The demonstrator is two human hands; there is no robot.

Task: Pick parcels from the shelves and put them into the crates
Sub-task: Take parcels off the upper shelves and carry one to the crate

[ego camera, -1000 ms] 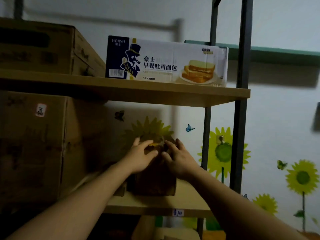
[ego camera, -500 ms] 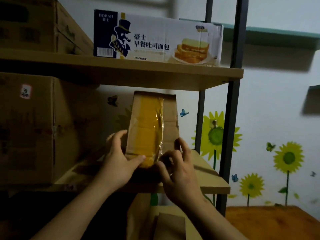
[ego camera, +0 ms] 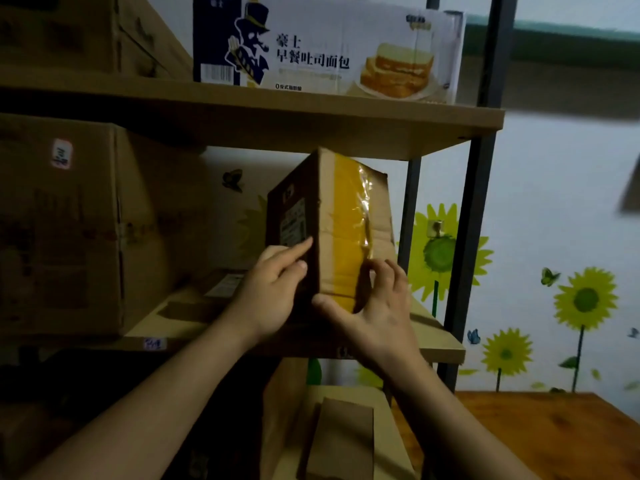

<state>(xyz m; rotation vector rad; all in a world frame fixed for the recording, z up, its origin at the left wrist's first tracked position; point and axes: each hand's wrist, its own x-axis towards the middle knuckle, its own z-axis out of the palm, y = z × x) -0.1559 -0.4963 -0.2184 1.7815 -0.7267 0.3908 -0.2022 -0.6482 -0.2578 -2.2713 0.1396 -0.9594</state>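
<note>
Cardboard parcel (ego camera: 329,226), brown and tall, sealed down one face with yellow tape, stood tilted between both hands in front of the middle wooden shelf (ego camera: 440,344). The left hand (ego camera: 273,289) pressed flat against its dark labelled side, forefinger stretched upward; the right hand (ego camera: 377,306) clasped its lower taped corner, thumb underneath. A large brown carton (ego camera: 69,230) sat on that shelf to the left. Above, a white bread box printed with a top-hatted figure (ego camera: 329,50) rested on the upper shelf (ego camera: 311,126).
</note>
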